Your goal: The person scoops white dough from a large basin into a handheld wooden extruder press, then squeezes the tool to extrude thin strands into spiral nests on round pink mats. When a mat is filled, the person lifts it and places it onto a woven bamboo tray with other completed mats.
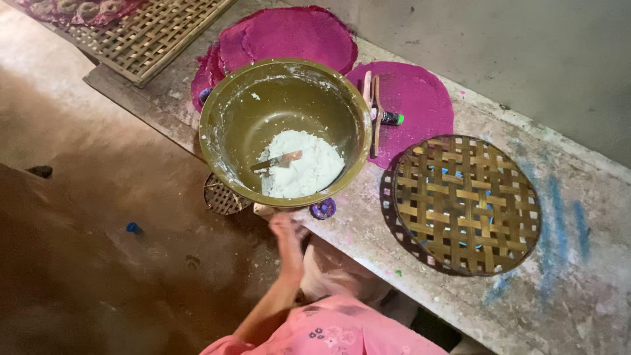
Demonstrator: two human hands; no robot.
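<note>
A large olive-gold metal bowl [227, 141] sits at the near edge of a concrete ledge [591, 289]. Inside it lies a heap of white dough [309, 171] with a flat spatula [279, 160] resting on top. My left hand [286, 227] reaches up from below and grips the bowl's near underside. Its fingers are partly hidden by the rim. My pink flowered sleeve [328, 332] shows at the bottom. My right hand is out of view.
Round magenta sheets [420, 98] lie on the ledge behind the bowl, with wooden tongs [373, 108] and a green-tipped marker [393, 119] on them. To the right are stacked round woven bamboo trays [467, 204]. A bamboo lattice mat [148, 33] lies top left, and a purple cap [323, 208] by the bowl.
</note>
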